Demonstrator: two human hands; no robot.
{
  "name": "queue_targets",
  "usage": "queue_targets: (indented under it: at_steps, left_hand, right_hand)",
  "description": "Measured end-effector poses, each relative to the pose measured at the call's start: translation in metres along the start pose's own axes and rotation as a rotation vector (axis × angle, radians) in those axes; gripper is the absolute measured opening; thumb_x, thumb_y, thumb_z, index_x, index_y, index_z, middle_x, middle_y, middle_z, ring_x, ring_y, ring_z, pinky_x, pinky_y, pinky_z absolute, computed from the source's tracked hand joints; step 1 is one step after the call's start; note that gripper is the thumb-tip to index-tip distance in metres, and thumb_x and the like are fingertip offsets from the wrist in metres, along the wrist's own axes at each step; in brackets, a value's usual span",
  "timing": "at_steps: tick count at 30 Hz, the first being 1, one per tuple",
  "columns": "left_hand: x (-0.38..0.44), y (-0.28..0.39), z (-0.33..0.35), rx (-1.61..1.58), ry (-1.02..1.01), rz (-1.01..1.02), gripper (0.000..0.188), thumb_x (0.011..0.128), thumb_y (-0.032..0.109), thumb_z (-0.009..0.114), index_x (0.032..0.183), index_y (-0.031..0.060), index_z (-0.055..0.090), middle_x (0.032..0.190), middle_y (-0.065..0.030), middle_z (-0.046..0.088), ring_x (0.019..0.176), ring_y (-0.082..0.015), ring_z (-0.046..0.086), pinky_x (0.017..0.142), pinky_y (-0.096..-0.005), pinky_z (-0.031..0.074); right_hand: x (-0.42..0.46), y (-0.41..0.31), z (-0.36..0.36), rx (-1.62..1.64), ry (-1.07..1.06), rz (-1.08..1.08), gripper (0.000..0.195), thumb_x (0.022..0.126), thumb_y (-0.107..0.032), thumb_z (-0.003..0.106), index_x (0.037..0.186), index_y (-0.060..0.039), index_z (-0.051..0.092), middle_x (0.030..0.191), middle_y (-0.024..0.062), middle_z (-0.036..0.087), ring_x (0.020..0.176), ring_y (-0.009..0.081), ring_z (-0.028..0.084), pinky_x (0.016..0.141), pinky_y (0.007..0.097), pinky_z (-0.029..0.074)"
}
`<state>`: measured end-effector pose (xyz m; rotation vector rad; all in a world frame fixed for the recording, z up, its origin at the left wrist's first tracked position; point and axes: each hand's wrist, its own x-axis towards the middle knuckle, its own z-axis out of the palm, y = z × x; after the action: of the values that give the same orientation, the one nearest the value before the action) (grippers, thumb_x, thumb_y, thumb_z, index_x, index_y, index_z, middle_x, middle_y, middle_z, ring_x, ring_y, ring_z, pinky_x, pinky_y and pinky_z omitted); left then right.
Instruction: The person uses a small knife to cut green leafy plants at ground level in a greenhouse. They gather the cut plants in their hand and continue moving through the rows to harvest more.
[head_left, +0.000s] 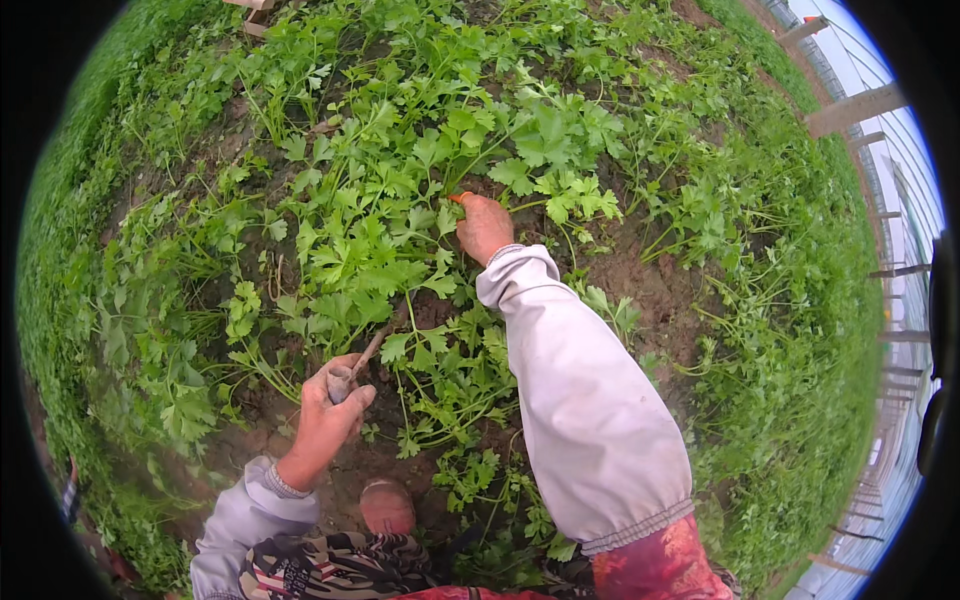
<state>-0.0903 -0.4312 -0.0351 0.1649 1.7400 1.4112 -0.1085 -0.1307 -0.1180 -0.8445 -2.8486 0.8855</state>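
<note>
My left hand (328, 420) is wrapped around a soil-caked hand tool (369, 355). Its round, hollow-looking end shows between thumb and fingers, and its thin shaft runs up into the leaves, where the tip is hidden. Further forward, my right hand (486, 227) reaches down among leafy green plants (375, 255) that look like celery. Something small and orange (460, 197) shows at its fingertips; whether it is a finger cover or a held thing is unclear. Stems spread close beside those fingers, which are mostly out of sight.
Brown soil (630, 300) shows between the plants. A shoe (387, 507) rests on the ground below my left hand. Along the right rim stand posts (859, 110) and the clear sheeting of a greenhouse (900, 172). A wooden-looking object (255, 22) lies at the top left.
</note>
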Motion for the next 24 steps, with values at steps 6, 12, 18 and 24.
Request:
queue_targets:
  at_steps: [6, 12, 18, 24]
  left_hand:
    - [0.017, 0.019, 0.025, -0.277, -0.101, 0.06, 0.056, 0.079, 0.006, 0.057, 0.13, 0.0054, 0.033, 0.071, -0.0008, 0.047, 0.05, -0.0081, 0.046, 0.044, -0.0217, 0.04]
    - [0.034, 0.046, 0.034, -0.47, -0.221, -0.031, 0.044, 0.081, 0.013, 0.057, 0.121, 0.0094, 0.039, 0.073, -0.0048, 0.049, 0.051, -0.0124, 0.048, 0.048, -0.0272, 0.048]
    - [0.059, 0.104, 0.023, -0.401, -0.197, -0.168, 0.032, 0.086, 0.019, 0.058, 0.113, 0.0104, 0.042, 0.072, -0.0071, 0.049, 0.043, -0.0123, 0.047, 0.039, -0.0273, 0.045]
    - [0.094, 0.132, 0.022, -0.536, -0.194, -0.261, 0.013, 0.088, 0.017, 0.057, 0.092, 0.0162, 0.045, 0.071, -0.0061, 0.05, 0.042, -0.0066, 0.043, 0.034, -0.0202, 0.038]
  right_hand:
    - [0.012, -0.004, 0.014, 0.021, -0.006, 0.026, 0.037, 0.068, -0.005, 0.064, 0.104, -0.0113, 0.063, 0.099, 0.0156, 0.062, 0.093, 0.0319, 0.059, 0.082, 0.0402, 0.047]
    - [0.025, 0.008, 0.027, -0.218, 0.12, -0.158, 0.017, 0.066, -0.004, 0.063, 0.082, -0.0069, 0.066, 0.087, 0.0144, 0.062, 0.083, 0.0323, 0.063, 0.071, 0.041, 0.051]
    - [0.027, 0.005, 0.03, -0.256, 0.121, -0.201, 0.016, 0.059, -0.007, 0.069, 0.075, -0.0096, 0.065, 0.081, 0.013, 0.061, 0.078, 0.0316, 0.062, 0.069, 0.0401, 0.051]
    - [0.019, 0.007, 0.027, -0.187, 0.158, -0.279, 0.009, 0.065, -0.002, 0.062, 0.073, -0.0061, 0.063, 0.079, 0.0139, 0.063, 0.075, 0.0306, 0.064, 0.065, 0.0398, 0.052]
